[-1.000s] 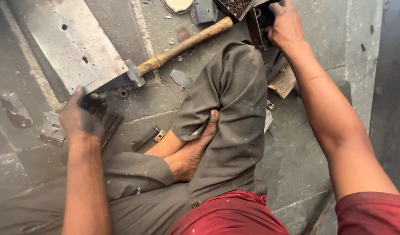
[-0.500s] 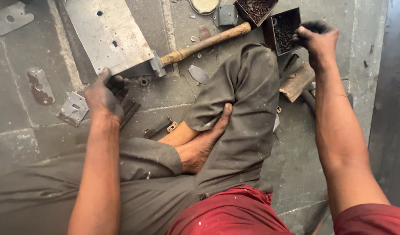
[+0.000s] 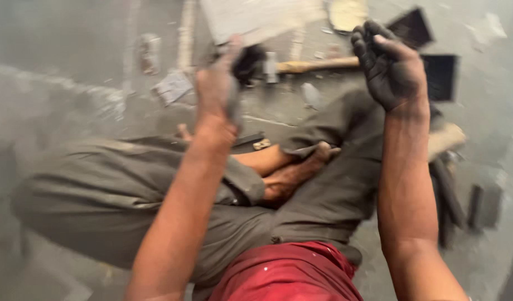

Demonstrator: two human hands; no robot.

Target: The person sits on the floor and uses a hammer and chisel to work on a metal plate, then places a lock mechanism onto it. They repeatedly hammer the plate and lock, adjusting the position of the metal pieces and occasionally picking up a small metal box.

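1. Head view, and it's pretty smeared, so take this with a pinch of salt. The person sits cross-legged on the grey concrete floor [image 3: 72, 50], with both hands lifted in front of the camera.
2. The left hand [image 3: 214, 89] is closed up around something. A dark flat piece [image 3: 235, 106] seems to run along the palm side, but through the blur I can't tell if it's really gripped.
3. The soot-blackened right hand [image 3: 391, 67] is up with its palm towards the camera and its fingers [image 3: 368, 40] curled over. It could be pinching something tiny or nothing at all, I can't tell.
4. The wooden-handled hammer [image 3: 318, 65] lies on the floor between the two hands, touched by neither. Its head points at the pale metal sheet [image 3: 256, 19].
5. Two black square trays [image 3: 440, 75] sit just behind the right hand, and a small grey metal plate [image 3: 172, 86] lies left of the left hand.
6. My read is that this is a carrying beat, with both hands mid-air between the trays and the sheet.
7. Any next move calls for bringing the hands together low over the floor, clear of the bare foot [image 3: 290, 175].
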